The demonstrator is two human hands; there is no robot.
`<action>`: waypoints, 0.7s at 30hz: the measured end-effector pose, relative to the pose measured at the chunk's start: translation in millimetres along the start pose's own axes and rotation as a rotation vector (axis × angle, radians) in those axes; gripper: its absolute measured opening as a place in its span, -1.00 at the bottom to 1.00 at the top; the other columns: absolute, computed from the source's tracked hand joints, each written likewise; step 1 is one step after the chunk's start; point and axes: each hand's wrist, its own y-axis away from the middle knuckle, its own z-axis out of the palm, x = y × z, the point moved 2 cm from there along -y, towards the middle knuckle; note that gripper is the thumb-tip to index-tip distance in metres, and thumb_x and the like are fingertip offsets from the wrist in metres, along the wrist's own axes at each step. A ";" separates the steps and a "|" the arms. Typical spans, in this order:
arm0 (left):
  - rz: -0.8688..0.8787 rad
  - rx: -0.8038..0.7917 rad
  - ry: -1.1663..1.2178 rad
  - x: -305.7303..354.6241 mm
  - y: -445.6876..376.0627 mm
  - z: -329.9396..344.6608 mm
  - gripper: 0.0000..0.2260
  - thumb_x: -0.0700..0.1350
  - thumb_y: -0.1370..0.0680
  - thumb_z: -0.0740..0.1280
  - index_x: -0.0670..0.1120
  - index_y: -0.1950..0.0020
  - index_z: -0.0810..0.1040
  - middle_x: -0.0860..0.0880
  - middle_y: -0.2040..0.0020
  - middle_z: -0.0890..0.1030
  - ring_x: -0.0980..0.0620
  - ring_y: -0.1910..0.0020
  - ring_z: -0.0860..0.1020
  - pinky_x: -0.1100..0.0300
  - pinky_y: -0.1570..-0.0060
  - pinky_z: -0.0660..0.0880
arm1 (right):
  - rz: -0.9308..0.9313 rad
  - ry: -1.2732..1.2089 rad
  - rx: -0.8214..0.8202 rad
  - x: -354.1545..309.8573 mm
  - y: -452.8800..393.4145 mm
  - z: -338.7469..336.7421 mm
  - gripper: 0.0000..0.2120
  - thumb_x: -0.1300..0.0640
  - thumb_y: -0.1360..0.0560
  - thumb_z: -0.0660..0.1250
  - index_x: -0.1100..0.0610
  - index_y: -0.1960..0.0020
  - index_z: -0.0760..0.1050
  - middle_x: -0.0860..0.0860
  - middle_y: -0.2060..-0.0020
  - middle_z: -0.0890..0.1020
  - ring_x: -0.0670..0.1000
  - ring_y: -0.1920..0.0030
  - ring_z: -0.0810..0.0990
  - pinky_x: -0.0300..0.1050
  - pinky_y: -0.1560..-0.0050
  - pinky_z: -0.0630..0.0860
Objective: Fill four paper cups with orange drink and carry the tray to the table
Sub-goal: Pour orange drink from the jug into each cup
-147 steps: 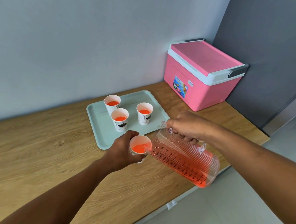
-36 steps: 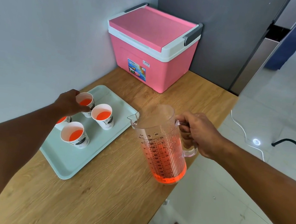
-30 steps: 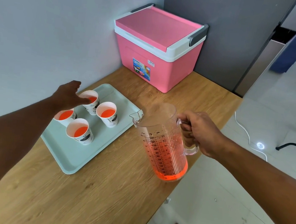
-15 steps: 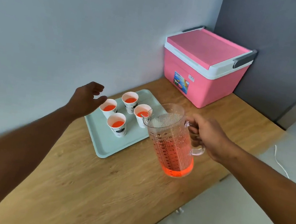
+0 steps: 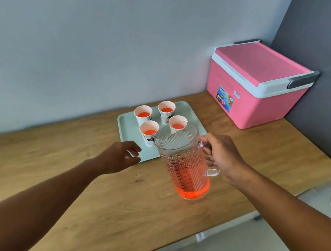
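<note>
Paper cups (image 5: 164, 114), four of them, stand clustered on the pale green tray (image 5: 126, 123) towards the back of the wooden counter (image 5: 79, 194), each showing orange drink inside, so the filling looks done. The right hand (image 5: 222, 157) has its fingers curled tight round the handle of the clear pitcher (image 5: 184, 159), keeping it upright with the remaining orange drink low in the base; it sits in front of the tray, likely on its way to being set down out of the way. The left hand (image 5: 120, 156) hovers at the tray's near edge, fingers loosely spread and holding nothing, ready, I'd say, to take that rim. The pink cooler box (image 5: 256, 86) sits in the corner, well apart. Lifting needs both hands free and level, or those cups slosh.
</note>
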 end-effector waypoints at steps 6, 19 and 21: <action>0.045 0.016 0.047 17.9 8.9 31.4 -0.78 -0.10 -0.50 0.51 0.02 -0.12 0.61 0.10 0.10 0.69 0.13 0.17 0.66 0.26 0.08 0.59 | -0.038 -0.032 0.017 17.6 -1.1 -9.3 -0.47 0.26 -0.60 0.20 0.05 0.54 0.29 -0.01 0.59 0.21 -0.06 0.58 0.15 -0.15 0.48 0.14; 0.041 0.096 0.006 85.7 -29.0 85.7 -0.79 -0.13 -0.50 0.49 -0.03 -0.12 0.62 0.07 0.08 0.68 0.10 0.17 0.64 0.41 0.14 0.46 | -0.078 -0.138 0.255 40.7 5.2 -77.0 -0.51 0.21 -0.58 0.24 0.01 0.52 0.37 -0.05 0.57 0.29 -0.06 0.52 0.23 -0.10 0.42 0.17; 0.052 0.097 0.015 103.1 -38.7 96.5 -0.78 -0.13 -0.50 0.49 -0.07 -0.14 0.63 0.05 0.07 0.68 0.07 0.16 0.64 0.38 0.12 0.48 | -0.082 -0.125 0.294 42.4 7.4 -93.0 -0.45 0.20 -0.58 0.25 0.01 0.59 0.44 -0.06 0.56 0.32 -0.06 0.51 0.24 -0.11 0.44 0.19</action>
